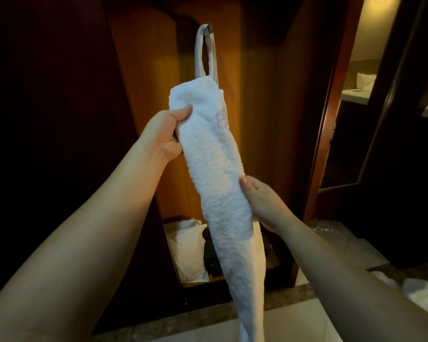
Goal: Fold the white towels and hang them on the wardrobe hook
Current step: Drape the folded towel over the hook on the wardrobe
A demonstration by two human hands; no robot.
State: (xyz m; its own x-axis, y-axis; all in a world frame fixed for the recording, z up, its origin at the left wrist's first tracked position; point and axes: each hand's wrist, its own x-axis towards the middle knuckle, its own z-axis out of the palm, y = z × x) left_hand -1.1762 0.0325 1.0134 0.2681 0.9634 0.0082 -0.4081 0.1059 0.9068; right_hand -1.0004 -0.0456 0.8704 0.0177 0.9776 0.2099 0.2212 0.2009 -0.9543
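Left hand (pixel 169 134) and right hand (pixel 262 201) both grip the folded towel (pixel 215 169), running lengthwise toward the hook (pixel 209 28) at top center.

white towel (pixel 218 169) | folded narrow, upright | before wardrobe hook (pixel 210 27)

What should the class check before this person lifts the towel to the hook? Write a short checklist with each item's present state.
1. Left hand has a grip on the towel near its top: ok.
2. Right hand steadies it lower down: ok.
3. Towel folded into a narrow strip: ok.
4. Lower end tidy: not ok, it trails loose below the hands.
5. Room on the hook: cannot tell, white straps already hang there.
6. Path up to the hook clear: ok.
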